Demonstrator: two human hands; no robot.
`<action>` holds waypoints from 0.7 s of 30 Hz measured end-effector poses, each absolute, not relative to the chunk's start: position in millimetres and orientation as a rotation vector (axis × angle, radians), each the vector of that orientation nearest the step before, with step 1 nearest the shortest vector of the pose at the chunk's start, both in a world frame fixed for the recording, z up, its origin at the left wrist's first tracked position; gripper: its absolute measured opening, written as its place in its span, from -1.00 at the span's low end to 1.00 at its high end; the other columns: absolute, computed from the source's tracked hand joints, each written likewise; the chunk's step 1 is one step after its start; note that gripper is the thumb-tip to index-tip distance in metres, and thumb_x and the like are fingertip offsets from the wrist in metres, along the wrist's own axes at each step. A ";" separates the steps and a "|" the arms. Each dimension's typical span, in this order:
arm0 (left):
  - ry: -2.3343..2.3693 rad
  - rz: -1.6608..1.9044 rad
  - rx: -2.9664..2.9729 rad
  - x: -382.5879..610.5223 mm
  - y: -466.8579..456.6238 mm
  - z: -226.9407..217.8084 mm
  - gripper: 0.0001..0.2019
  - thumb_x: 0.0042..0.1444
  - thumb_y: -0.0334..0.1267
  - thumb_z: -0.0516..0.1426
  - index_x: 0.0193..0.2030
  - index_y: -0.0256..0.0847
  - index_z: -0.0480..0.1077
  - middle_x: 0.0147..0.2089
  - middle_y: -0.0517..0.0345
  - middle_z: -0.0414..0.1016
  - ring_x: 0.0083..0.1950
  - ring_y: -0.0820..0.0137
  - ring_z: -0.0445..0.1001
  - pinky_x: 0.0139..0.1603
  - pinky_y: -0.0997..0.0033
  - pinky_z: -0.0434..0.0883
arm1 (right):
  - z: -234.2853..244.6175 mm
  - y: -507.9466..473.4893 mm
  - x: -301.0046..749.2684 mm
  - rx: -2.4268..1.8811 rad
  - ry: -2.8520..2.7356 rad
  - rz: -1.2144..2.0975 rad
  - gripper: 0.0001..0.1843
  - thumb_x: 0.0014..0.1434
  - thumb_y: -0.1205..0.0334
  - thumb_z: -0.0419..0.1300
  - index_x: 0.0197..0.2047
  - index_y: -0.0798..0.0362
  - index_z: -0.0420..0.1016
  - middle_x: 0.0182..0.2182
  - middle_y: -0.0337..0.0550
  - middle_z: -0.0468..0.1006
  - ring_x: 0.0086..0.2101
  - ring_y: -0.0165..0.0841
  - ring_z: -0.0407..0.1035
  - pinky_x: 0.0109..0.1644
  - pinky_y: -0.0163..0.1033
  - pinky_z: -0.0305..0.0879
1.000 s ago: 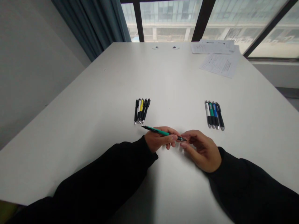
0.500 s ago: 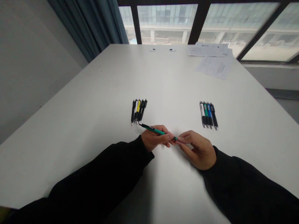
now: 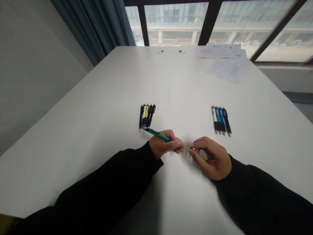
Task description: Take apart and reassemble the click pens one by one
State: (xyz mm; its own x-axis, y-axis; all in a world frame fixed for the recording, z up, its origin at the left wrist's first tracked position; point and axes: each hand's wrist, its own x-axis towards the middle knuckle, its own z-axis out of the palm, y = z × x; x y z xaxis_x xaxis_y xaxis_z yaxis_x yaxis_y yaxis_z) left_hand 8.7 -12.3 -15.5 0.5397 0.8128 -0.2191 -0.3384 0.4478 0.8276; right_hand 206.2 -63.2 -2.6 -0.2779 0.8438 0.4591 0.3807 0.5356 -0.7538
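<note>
My left hand (image 3: 165, 145) is shut around a green and black retractable pen (image 3: 157, 134), whose thin refill tip pokes out past my fingers. My right hand (image 3: 210, 160) pinches a small silver piece (image 3: 193, 148), probably the pen's metal nose cone, between thumb and forefinger. A narrow gap separates that piece from the refill tip. The pen's rear end lies just in front of a bundle of several black, white and yellow pens (image 3: 146, 117). Farther right lies a row of several white, green, blue and black pens (image 3: 220, 120).
The hands work above a white table (image 3: 97, 107). Loose printed papers (image 3: 227, 69) lie at its far right, and two small round fittings (image 3: 171, 51) sit near its far edge. Beyond the table are a large window (image 3: 174, 23) and a blue-grey curtain (image 3: 93, 26).
My hands have drawn apart, opening a gap in the pen at its tip end. The silver piece now stays with my right hand, and the refill tip shows at the pen's end.
</note>
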 end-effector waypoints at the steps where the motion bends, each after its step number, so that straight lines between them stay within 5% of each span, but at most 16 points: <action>1: 0.681 0.794 0.811 8.6 -12.5 -15.5 -0.63 -0.16 -0.24 0.39 -0.51 -0.32 0.26 -0.42 0.01 0.59 -0.45 0.39 0.56 -0.48 0.51 0.43 | -3.1 -62.3 207.0 -1.053 -1.873 0.639 -0.83 0.11 0.41 0.21 -0.20 0.02 0.42 -0.42 -0.15 0.44 -0.47 -0.37 0.34 -0.38 -0.21 0.34; 11: 0.724 0.808 0.825 9.9 -13.8 -15.1 -0.66 -0.14 -0.22 0.38 -0.47 -0.34 0.31 -0.37 0.02 0.59 -0.43 0.46 0.54 -0.43 0.50 0.42 | -10.3 -45.2 206.6 -1.306 -2.050 0.516 -0.86 0.17 0.38 0.15 -0.21 0.07 0.50 -0.32 -0.09 0.50 -0.31 -0.31 0.41 -0.20 -0.18 0.37; 21: 0.682 0.834 0.825 10.2 -12.6 -14.0 -0.69 -0.10 -0.23 0.37 -0.44 -0.33 0.33 -0.30 -0.01 0.61 -0.39 0.44 0.55 -0.39 0.48 0.42 | -4.5 -56.3 206.6 -1.097 -1.978 0.485 -0.77 0.16 0.34 0.21 -0.08 0.05 0.40 -0.39 -0.16 0.41 -0.50 -0.42 0.27 -0.43 -0.25 0.30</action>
State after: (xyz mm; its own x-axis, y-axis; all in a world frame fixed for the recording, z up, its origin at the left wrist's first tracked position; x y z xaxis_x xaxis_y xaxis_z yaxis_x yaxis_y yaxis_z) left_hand 10.2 -12.6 -14.0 0.5030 0.8415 -0.1970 -0.3602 0.4113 0.8373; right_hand 206.6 -56.3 -4.5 -0.2994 0.8340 0.4634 0.5254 0.5495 -0.6496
